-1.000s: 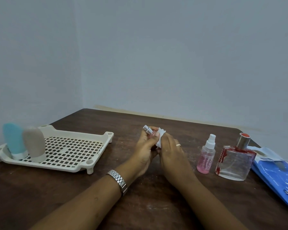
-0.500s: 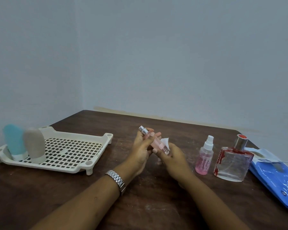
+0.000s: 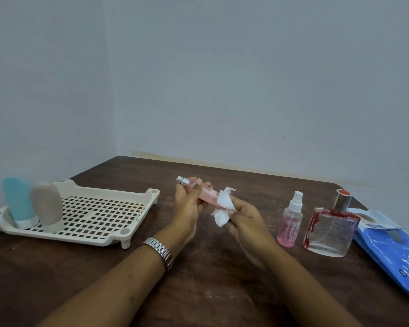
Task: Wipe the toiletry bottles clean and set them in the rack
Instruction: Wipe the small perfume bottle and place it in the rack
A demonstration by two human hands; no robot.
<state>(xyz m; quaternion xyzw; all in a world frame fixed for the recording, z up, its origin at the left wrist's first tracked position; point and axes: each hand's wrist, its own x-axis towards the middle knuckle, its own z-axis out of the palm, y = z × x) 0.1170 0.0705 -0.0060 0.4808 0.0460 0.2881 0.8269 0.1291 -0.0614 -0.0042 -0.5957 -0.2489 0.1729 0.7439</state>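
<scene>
My left hand (image 3: 189, 204) grips a slim pink bottle (image 3: 206, 195) with a silver cap, held slanted above the table. My right hand (image 3: 243, 220) pinches a white wipe (image 3: 222, 208) wrapped around the bottle's lower end. A cream perforated rack (image 3: 99, 215) stands at the left with a blue bottle (image 3: 18, 204) and a beige bottle (image 3: 46, 206) upright in its left end. At the right stand a small pink spray bottle (image 3: 289, 223) and a square glass perfume bottle (image 3: 331, 227) with red trim.
A blue wipes pack (image 3: 392, 251) lies at the table's right edge, its flap lifted. The brown table (image 3: 198, 291) sits in a corner, walls close behind and to the left. A metal watch is on my left wrist.
My right hand slid the wipe down the pink bottle from near the cap to its lower end. More of the bottle's body now shows. My left hand kept its grip.
</scene>
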